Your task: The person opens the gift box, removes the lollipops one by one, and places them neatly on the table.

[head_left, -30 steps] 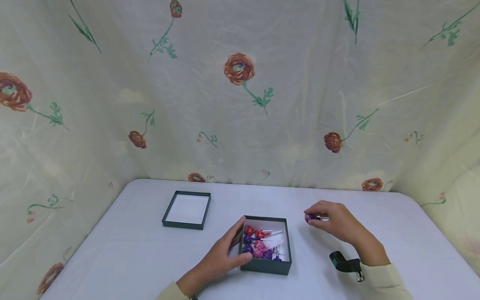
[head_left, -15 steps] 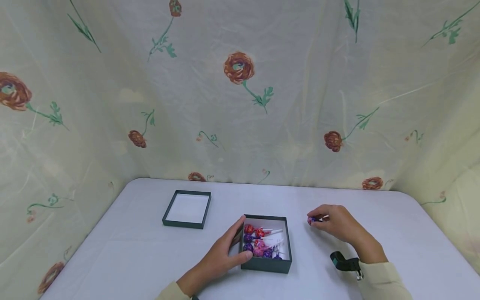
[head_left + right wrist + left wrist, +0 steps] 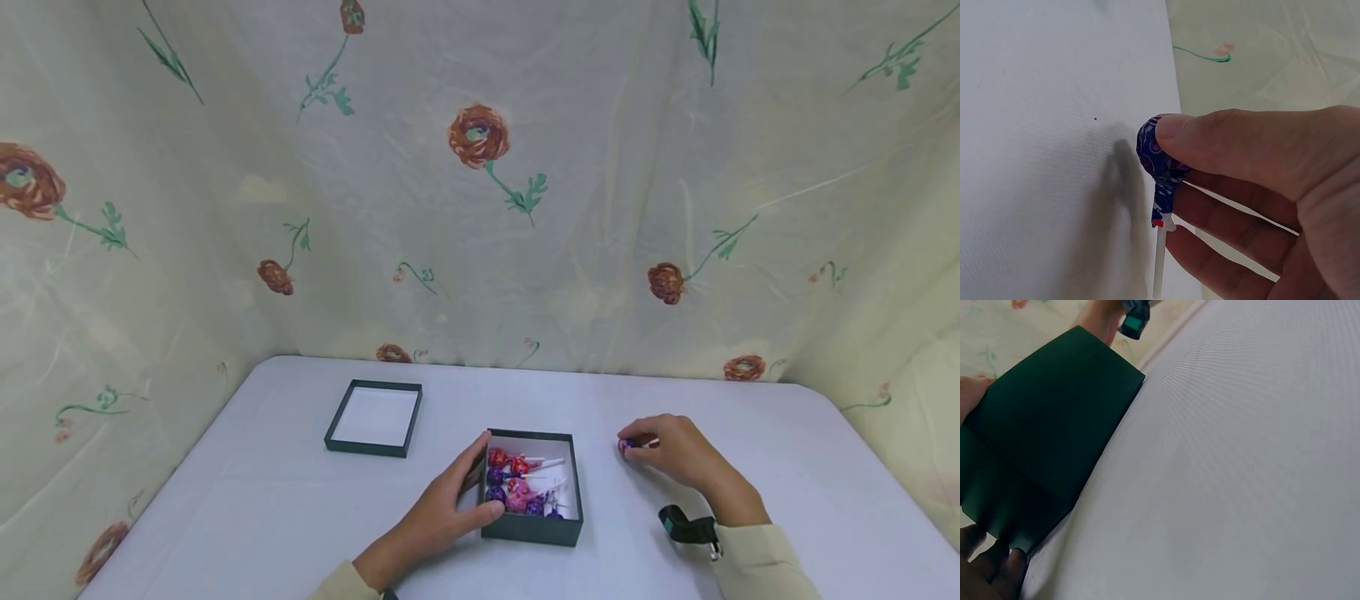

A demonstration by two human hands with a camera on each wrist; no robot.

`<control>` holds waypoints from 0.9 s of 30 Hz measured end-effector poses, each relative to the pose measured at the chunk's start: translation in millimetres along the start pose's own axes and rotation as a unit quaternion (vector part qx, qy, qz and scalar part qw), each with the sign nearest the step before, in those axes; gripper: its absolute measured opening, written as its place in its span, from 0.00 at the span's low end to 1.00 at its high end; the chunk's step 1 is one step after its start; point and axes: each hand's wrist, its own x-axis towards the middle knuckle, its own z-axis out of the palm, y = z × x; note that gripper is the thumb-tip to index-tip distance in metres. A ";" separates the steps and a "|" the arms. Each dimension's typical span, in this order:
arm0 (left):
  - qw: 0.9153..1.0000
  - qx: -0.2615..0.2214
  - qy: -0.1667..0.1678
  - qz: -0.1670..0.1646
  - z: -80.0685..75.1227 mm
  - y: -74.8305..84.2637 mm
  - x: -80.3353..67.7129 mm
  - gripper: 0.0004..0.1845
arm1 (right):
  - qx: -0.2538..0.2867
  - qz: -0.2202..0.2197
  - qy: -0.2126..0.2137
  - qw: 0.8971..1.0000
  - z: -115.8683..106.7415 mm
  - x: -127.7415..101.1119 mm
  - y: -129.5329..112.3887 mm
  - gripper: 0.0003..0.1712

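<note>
Purple-and-blue wrapped lollipop on a white stick: pinched at its head between the thumb and curled fingers of the right hand, low over the bare white desk, right of the box and apart from it; whether it touches the surface cannot be told.

Dark green square cardboard box, near the front edge at the middle: holds a heap of red, pink and purple wrapped lollipops with white sticks. The left hand grips its left wall, thumb at the front corner, fingers laid along the side.

Matching dark green lid with white inside: lies open side up toward the back left, well apart.

Progress, as judged: one lollipop is outside the box, many remain within, and the lid is still off.
</note>
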 end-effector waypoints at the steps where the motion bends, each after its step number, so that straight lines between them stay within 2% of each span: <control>1: 1.000 -0.001 -0.001 -0.002 0.1 -0.1 -0.1 0.43 | -0.001 0.004 -0.001 1.000 0.4 0.1 0.3 0.13; 6: 1.000 -0.003 -0.004 -0.010 0.5 0.4 -0.3 0.43 | -0.003 0.021 0.001 1.000 2.2 0.3 1.2 0.13; 15: 1.000 0.000 0.001 -0.006 -0.2 2.4 -0.3 0.43 | -0.009 0.027 0.002 1.000 3.4 1.7 1.8 0.12; 27: 1.000 0.000 0.002 -0.004 0.0 0.5 0.1 0.42 | -0.015 0.019 0.009 1.000 6.6 2.9 3.9 0.11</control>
